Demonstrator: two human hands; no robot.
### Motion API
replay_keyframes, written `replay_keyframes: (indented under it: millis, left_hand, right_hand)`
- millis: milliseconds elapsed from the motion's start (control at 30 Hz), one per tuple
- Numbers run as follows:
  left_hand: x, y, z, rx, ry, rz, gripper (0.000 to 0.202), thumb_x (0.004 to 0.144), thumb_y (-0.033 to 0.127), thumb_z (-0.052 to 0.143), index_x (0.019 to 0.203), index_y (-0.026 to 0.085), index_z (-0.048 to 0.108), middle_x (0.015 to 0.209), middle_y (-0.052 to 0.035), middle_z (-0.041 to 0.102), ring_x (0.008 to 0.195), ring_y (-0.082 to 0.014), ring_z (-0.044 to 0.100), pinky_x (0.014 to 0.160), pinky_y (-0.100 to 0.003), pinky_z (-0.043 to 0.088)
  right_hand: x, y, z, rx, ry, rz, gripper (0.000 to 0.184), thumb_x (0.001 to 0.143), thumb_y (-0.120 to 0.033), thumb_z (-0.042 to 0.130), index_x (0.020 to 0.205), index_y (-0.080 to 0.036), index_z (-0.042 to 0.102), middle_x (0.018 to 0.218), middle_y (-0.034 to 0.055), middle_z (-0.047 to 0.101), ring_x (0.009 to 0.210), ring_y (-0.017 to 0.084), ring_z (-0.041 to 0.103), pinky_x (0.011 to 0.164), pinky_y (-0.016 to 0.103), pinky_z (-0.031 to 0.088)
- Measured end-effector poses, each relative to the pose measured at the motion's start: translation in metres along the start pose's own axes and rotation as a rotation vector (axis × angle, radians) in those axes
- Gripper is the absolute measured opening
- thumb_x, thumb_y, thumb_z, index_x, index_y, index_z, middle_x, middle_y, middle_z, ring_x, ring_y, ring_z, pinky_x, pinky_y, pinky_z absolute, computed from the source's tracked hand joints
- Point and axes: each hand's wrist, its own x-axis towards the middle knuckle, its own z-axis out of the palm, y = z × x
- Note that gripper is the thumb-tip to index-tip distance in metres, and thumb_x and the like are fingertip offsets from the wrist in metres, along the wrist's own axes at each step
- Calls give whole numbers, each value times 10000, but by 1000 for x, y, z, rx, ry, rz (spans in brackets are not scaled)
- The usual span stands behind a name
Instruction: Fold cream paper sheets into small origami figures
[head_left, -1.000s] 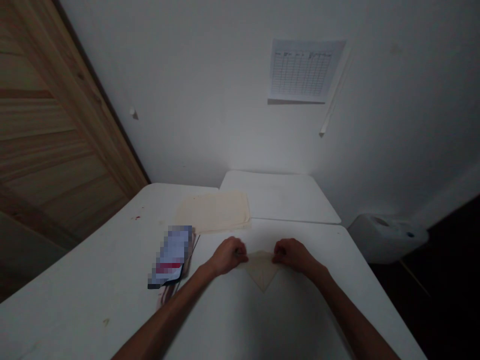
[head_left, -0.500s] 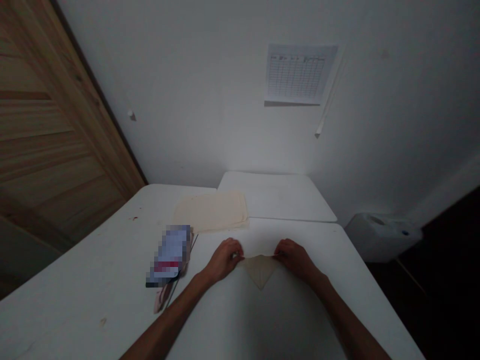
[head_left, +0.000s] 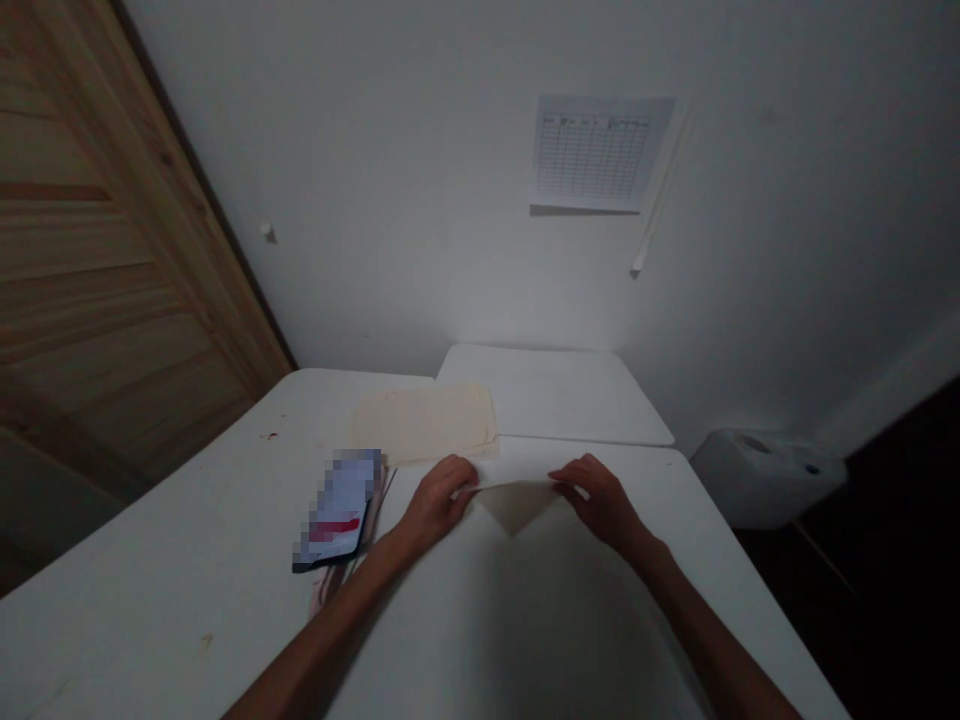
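A small beige sheet of folded paper stretches between my two hands, its upper edge nearly straight and one pointed corner hanging toward me. At its left end my left hand is closed in a pinch. My right hand grips the right end between thumb and fingertips. The sheet is held over the white table, and I cannot tell whether its point touches the surface. Just beyond my left hand lies a stack of beige sheets, flat with rounded corners.
A phone, its screen blurred out, rests on a pinkish item left of my left forearm. The white table meets a white wall with a printed chart. A wooden door stands left; a white container sits right.
Both hands have moved slightly away from me and lifted the paper with them. Its upper edge is now straighter, and the hanging point sits further from me.
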Motion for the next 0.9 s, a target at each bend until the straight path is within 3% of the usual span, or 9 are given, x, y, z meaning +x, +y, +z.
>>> replay_keyframes:
  millis: [133,233,333,433,567,767,900]
  left_hand:
    - [11,7,-11,280,-25,219,171,936,109,399,983,161,555,888,-69,600,820,-191,508,740,-325,418]
    - [4,12,-5,483,-149,306,212,951,115,400,1094,147,553,895,-78,601,813,-202,508,731,-338,418]
    - [-13,16,9,565,-312,330,153,941,125,444,993,148,585,837,-63,580,802,-206,508,721,-336,423]
    - [-29,16,22,539,-409,250,82,909,144,522,867,156,592,868,-62,573,844,-209,510,765,-341,430]
    - [-41,17,25,412,-445,107,114,895,102,511,895,170,602,921,-59,579,858,-195,519,765,-314,440]
    - [-43,25,17,189,-385,-50,160,917,167,464,905,176,624,895,-69,585,871,-197,542,767,-311,455]
    - [-41,26,20,95,-292,-145,197,942,261,462,945,180,643,842,-64,603,837,-194,561,746,-307,458]
  right_hand:
    - [1,-11,-10,-229,124,-150,215,911,-111,498,1003,-201,670,900,67,665,833,179,538,737,311,453]
    - [-13,-13,-4,-359,83,-217,216,902,-90,509,997,-197,671,904,64,668,824,182,529,748,317,444]
    - [-33,-9,10,-406,-6,-232,184,891,-93,532,960,-192,671,914,61,669,823,188,531,755,323,444]
    - [-50,-6,22,-386,-87,-209,158,877,-96,559,916,-201,670,901,48,674,838,188,549,794,335,449]
    - [-61,-7,23,-279,-176,-137,199,854,-75,567,957,-208,673,931,39,692,842,184,567,774,314,476]
    - [-71,-10,15,-130,-221,56,271,907,-131,467,1026,-241,685,1025,53,701,884,214,579,763,352,511]
    - [-73,-6,17,-74,-194,150,261,932,-221,449,1024,-235,693,942,67,716,837,218,585,723,360,519]
